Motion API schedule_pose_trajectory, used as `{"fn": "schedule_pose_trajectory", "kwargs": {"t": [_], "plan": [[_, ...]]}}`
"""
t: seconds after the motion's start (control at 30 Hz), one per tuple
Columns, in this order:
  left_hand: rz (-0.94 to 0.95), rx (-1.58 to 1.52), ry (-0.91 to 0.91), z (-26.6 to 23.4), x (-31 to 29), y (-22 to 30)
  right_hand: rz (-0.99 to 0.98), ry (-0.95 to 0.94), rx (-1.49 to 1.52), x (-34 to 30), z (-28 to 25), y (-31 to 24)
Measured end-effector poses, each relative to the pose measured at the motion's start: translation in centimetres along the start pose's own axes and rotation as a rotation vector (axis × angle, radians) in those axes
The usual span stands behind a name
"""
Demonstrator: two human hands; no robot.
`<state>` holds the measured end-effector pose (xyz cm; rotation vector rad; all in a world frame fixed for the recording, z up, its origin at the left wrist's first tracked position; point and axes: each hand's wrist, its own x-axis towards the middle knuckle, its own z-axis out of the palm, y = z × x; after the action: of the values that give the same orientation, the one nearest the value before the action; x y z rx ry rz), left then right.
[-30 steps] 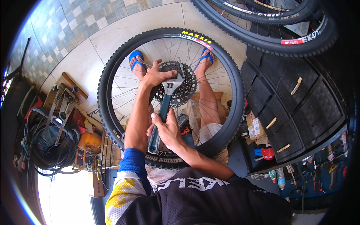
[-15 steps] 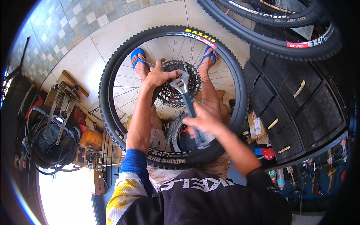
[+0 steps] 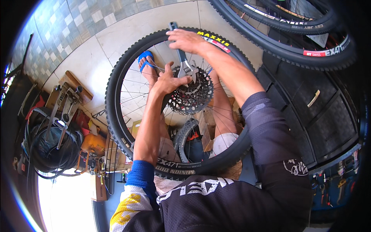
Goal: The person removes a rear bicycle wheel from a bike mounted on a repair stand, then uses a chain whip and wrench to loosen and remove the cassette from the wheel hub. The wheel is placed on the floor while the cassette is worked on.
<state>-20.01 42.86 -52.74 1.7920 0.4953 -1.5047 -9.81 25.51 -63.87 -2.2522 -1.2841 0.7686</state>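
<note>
A bicycle wheel point(image 3: 111, 91) with a knobby black tire lies across my lap, its cassette point(image 3: 205, 92) facing up. An adjustable wrench point(image 3: 181, 55) has its jaws at the cassette's centre and its handle pointing away from me. Around that handle, near its far end, is my right hand point(image 3: 191, 41), its fingers crossing over the grip. My left hand point(image 3: 167, 82) is beside the cassette's centre, thumb pressed against the wrench head and forefinger raised. Something dark shows under its palm; I cannot make out what. A piece of chain point(image 3: 192, 92) runs over the cassette.
More wheels point(image 3: 293, 54) lie at the far right, above a black cabinet point(image 3: 297, 104). Tools point(image 3: 328, 189) hang at the near right. To the left are a coil of black cables point(image 3: 50, 145), a metal stand point(image 3: 62, 112) and a cardboard box point(image 3: 99, 188).
My right hand has swung the wrench handle from the near side round to the far side of the cassette. My left hand stays at the wrench head. The wheel has shifted slightly right.
</note>
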Motion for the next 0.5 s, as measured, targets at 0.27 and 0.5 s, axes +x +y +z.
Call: {"fn": "schedule_pose_trajectory", "kwargs": {"t": [0.27, 0.5], "plan": [[-0.010, -0.033, 0.000, 0.0, -0.1, -0.5, 0.642, -0.135, -0.108, -8.0, -6.3, 5.0], [-0.035, -0.037, 0.004, 0.3, 0.3, -0.5, 1.111, -0.089, 0.906, -19.4, -13.0, -11.5]]}}
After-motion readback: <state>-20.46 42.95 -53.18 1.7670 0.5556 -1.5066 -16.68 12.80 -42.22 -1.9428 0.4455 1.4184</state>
